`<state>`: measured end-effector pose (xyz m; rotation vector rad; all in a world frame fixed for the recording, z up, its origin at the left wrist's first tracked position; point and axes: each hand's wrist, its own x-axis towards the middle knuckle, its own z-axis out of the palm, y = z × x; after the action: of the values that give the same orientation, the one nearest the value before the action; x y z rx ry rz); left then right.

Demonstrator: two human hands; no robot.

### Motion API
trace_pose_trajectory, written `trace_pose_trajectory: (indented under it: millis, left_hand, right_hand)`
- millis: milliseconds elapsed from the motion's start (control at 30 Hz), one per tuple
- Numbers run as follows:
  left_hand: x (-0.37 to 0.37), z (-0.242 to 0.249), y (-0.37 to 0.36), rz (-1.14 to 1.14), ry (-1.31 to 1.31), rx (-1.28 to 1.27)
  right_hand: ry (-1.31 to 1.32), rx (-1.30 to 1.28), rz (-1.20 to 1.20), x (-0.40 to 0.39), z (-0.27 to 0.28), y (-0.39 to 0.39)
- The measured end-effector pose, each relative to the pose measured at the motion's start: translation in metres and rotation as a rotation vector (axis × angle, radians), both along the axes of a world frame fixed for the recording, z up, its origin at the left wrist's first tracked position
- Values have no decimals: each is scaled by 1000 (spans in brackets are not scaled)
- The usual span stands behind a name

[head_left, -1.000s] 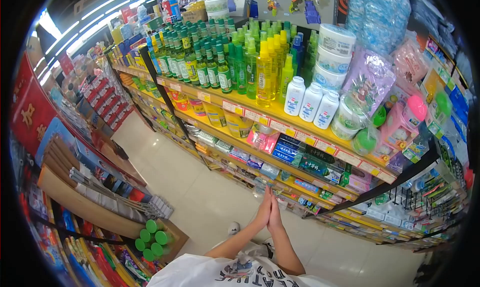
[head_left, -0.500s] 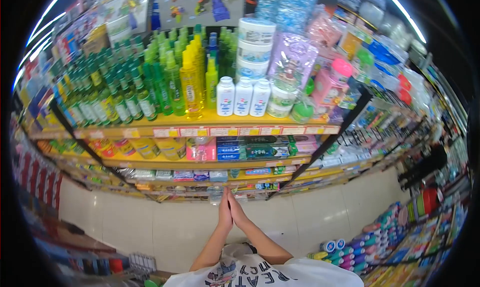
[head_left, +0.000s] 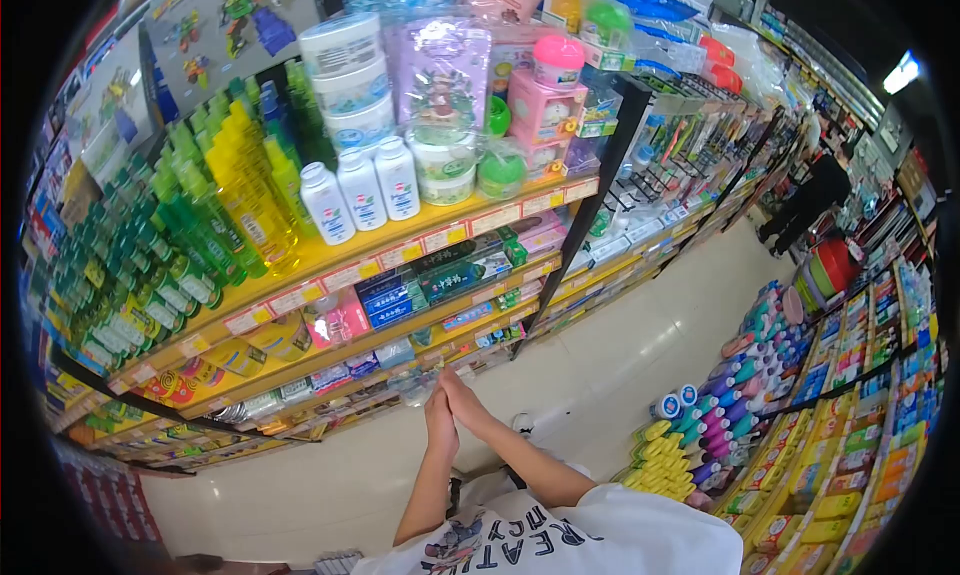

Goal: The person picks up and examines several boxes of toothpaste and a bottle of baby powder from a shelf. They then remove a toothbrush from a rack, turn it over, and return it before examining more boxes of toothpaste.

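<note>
My left hand point(head_left: 439, 422) and my right hand point(head_left: 464, 403) are pressed palm to palm in front of my body. Their fingers look stretched out and point away toward the shelf; the inner sides are hidden, and no held item shows. Beyond the fingertips are the low tiers of a store shelf point(head_left: 400, 322). On its top tier stand white powder bottles point(head_left: 362, 190), yellow spray bottles point(head_left: 250, 207), green-capped glass bottles point(head_left: 150, 300) and stacked white tubs point(head_left: 348, 80). Toothpaste boxes point(head_left: 450, 275) lie one tier below.
Pale floor tiles point(head_left: 620, 340) run along the aisle. To the right are yellow bottles point(head_left: 660, 460), colourful bottles point(head_left: 725, 405) and another stocked shelf point(head_left: 830, 455). A person in dark clothes point(head_left: 812, 200) stands farther down the aisle.
My view has turned to the right, so the shelf now slants and more of the right aisle shows. My hands stay together, with the fingers angled slightly more leftward.
</note>
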<state>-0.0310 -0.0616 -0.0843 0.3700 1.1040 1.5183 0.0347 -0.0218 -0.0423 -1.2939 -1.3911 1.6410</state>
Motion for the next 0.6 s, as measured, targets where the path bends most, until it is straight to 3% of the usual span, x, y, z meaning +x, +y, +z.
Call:
trace_pose_trajectory:
  millis: [67,167,233,367,433,500,600]
  left_hand:
    - [7,6,9,22,36,-30]
    - [19,19,26,-32,65,-60]
    - [19,26,41,-54,153,44]
    - [3,24,86,162,358,-13]
    - [-9,31,116,250,467,-13]
    - [-30,33,147,331,619,15]
    - [-42,24,183,393,707,-10]
  right_hand:
    - [142,-50,-20,16,-11,17]
    - [115,-92,-101,42,-65,54]
    - [141,-152,-43,70,-59,78]
    - [360,-120,-225,107,-41,135]
    - [177,136,-155,119,-44,172]
    - [38,534,-278,120,-28,207]
    - [15,620,-345,114,-3,245]
